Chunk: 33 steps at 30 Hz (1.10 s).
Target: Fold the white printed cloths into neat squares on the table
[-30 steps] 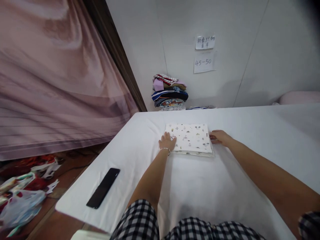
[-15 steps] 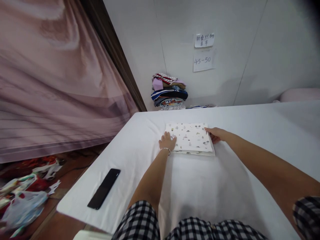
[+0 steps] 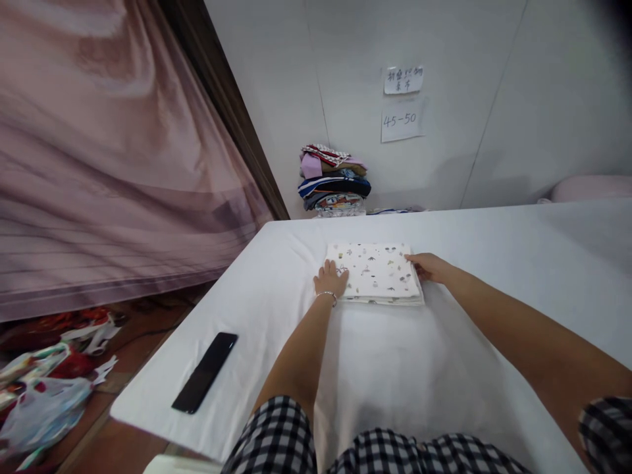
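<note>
A folded white cloth with small printed figures lies flat on the white-covered table, its layered edges showing at the front and right. My left hand, with a bracelet at the wrist, rests with fingers spread on the cloth's left end. At the right edge, my right hand pinches the cloth's layers, thumb on top and the other fingers partly hidden at the side.
A black phone lies at the table's left. Behind the far edge stands a stack of folded fabrics against the wall. A pink curtain hangs at left, with plastic bags on the floor beneath.
My right hand has come slightly left and its thumb has moved from beside the cloth onto its right edge, taking hold of it. My left hand stays in place.
</note>
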Available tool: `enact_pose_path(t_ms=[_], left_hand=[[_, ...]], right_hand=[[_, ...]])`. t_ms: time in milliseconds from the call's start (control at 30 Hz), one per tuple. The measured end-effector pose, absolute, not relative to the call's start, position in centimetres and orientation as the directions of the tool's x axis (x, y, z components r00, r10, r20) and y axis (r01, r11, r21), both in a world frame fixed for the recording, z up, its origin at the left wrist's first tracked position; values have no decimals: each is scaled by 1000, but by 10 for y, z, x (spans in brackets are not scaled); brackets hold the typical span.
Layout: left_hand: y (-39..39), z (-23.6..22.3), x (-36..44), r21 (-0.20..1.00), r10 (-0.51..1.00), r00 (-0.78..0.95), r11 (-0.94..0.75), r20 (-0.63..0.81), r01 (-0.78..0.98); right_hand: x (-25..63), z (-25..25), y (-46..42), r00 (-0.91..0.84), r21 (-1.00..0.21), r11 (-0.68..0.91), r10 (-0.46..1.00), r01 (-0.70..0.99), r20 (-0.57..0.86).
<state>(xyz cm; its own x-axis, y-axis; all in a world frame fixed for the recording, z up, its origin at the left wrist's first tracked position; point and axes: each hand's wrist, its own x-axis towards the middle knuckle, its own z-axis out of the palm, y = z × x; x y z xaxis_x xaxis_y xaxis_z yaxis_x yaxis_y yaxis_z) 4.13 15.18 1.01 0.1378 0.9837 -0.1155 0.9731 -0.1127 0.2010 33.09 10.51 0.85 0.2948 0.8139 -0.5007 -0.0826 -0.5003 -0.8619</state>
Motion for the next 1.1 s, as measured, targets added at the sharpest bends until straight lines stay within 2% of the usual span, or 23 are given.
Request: enact_pose_path(t_ms=[267, 467, 567, 633, 733, 900, 1000, 1100], left_hand=[[152, 10, 41, 210, 981, 142, -113, -129, 971], [159, 14, 39, 240, 975, 150, -107, -166, 965], [158, 24, 41, 225, 978, 156, -123, -139, 967], [150, 31, 48, 214, 977, 197, -177, -78, 961], [129, 38, 66, 267, 930, 358, -368, 89, 891], [84, 33, 106, 372, 672, 643, -740, 368, 560], [70, 23, 122, 378, 593, 707, -800, 385, 466], [67, 15, 129, 425, 619, 719, -770, 315, 476]], right_hand=[[334, -3, 98, 385, -896, -438, 817, -72, -430], [334, 4, 93, 320, -882, -469, 830, -47, -458], [332, 9, 83, 276, -870, -493, 833, -24, -479], [331, 11, 72, 250, -864, -503, 836, -8, -489], [329, 16, 54, 204, -858, -513, 843, 27, -498], [325, 23, 32, 128, -845, -530, 845, 68, -520], [322, 23, 24, 65, -855, -517, 855, 46, -514], [318, 20, 19, 31, -868, -496, 868, 1, -495]])
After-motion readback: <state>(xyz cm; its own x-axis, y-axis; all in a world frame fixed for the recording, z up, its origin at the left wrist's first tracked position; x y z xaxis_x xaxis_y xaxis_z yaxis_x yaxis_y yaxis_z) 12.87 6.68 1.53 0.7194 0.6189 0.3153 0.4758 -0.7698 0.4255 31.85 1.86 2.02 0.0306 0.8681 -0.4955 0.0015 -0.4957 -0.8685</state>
